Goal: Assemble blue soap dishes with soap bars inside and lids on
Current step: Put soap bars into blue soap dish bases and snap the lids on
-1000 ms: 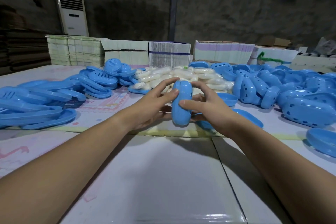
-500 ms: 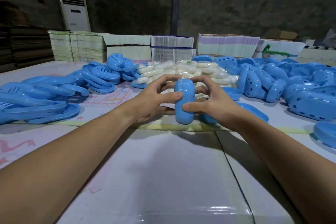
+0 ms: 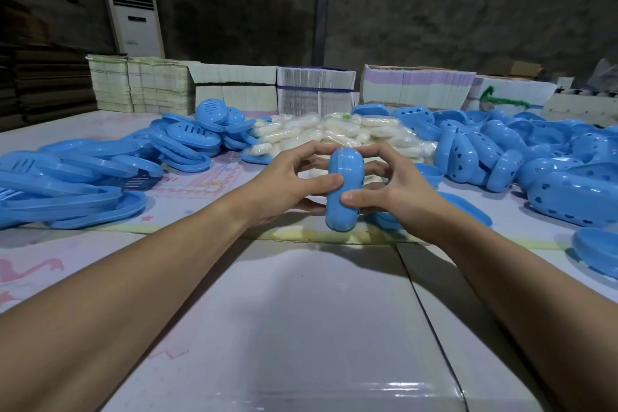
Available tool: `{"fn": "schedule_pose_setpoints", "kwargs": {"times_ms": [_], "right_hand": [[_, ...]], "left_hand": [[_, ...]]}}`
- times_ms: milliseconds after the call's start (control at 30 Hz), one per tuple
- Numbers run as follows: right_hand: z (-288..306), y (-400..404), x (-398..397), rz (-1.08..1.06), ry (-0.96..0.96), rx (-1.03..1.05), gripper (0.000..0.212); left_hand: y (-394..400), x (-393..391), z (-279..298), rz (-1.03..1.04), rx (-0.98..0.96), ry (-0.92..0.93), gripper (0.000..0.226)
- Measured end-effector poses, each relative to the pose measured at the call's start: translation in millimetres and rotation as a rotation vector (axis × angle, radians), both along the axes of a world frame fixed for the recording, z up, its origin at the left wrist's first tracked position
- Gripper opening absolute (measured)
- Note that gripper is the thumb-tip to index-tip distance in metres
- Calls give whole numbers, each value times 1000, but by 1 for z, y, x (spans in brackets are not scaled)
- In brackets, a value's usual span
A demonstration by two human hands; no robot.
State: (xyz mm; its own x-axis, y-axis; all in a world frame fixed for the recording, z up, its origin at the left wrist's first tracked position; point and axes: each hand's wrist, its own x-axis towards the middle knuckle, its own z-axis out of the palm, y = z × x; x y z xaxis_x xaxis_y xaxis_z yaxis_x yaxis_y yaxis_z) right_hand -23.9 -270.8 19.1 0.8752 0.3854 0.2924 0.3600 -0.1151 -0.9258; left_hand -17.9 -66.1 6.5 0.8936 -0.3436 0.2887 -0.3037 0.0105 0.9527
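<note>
Held almost unchanged since earlier frame; only slightly raised. Closed soap dish (image 3: 345, 189) stood on end, long axis vertical, above bench (image 3: 301, 311) centre, between hands. Left hand (image 3: 287, 184) and right hand (image 3: 391, 191) gripped opposite sides, thumbs on near face, equally near. Pressed lid home, by judgement.

Both hands (image 3: 341, 187) seemingly gripping, arms outstretched

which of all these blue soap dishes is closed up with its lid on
The soap dish held on edge between the left hand and right hand; the other dishes and lids lie apart in piles.
</note>
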Motion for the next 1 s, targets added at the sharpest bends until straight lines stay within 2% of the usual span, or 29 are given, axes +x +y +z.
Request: {"fn": "schedule_pose_setpoints", "kwargs": {"times_ms": [67, 200, 367, 433, 500, 567, 667, 767, 867, 1000], "right_hand": [[0, -1, 0, -14, -24, -23, 57], [3, -3, 1, -48, -74, -73, 59], [3, -5, 3, -72, -114, -116, 60], [1, -2, 5, -104, -124, -142, 63], [-3, 2, 6, -208, -223, -250, 66], [-5, 5, 7, -300, -323, -338, 65], [-3, 3, 8, -285, -387, -390, 66], [4, -6, 12, -205, -389, -464, 50], [12, -14, 13, -173, -403, -494, 37], [15, -17, 11, -116, -381, -386, 28]], "left_hand": [[-1, -2, 2, 5, 9, -18, 52], [-5, -6, 2, 9, 38, -74, 42], [-10, -7, 0, -8, 69, -85, 55], [-13, -11, 1, -40, 68, -59, 50], [-17, -14, 0, -45, 106, -91, 45], [-21, -14, 0, -2, 200, -170, 53], [-21, -12, 4, 33, 160, -149, 42], [-15, -10, 4, 10, 150, -74, 22], [-8, -7, 3, 36, 252, -68, 23], [-9, -6, 2, 102, 470, -177, 22]]}}
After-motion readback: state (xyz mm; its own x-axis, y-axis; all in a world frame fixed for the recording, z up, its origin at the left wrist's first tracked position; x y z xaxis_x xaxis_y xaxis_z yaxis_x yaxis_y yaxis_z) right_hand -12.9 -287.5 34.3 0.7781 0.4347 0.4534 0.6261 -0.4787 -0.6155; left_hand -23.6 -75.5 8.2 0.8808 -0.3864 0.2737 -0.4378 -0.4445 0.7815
